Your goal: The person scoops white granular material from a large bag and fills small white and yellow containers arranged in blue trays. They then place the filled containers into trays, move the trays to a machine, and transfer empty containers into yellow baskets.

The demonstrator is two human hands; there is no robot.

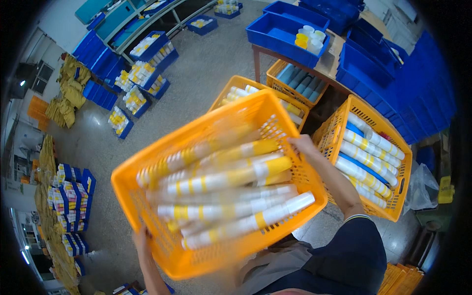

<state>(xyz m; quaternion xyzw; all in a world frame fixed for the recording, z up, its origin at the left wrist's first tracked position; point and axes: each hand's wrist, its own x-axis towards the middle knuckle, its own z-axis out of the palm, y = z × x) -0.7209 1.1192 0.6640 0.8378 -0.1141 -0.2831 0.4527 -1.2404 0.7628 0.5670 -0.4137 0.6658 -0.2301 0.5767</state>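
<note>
Between my two hands hangs an orange plastic crate with slotted walls, held tilted above the floor. Inside it lie several long white-and-yellow stacks, seemingly of nested cups, partly smeared by motion. At the crate's left end, my left hand grips the wall, most of its fingers hidden. My right hand is closed on the opposite end, near the far right corner.
Right of me stands another orange crate of white, yellow and blue stacks. Beyond mine are a similar crate and one with grey-blue rolls. Blue bins sit on a table; more filled blue bins stand on the floor at left.
</note>
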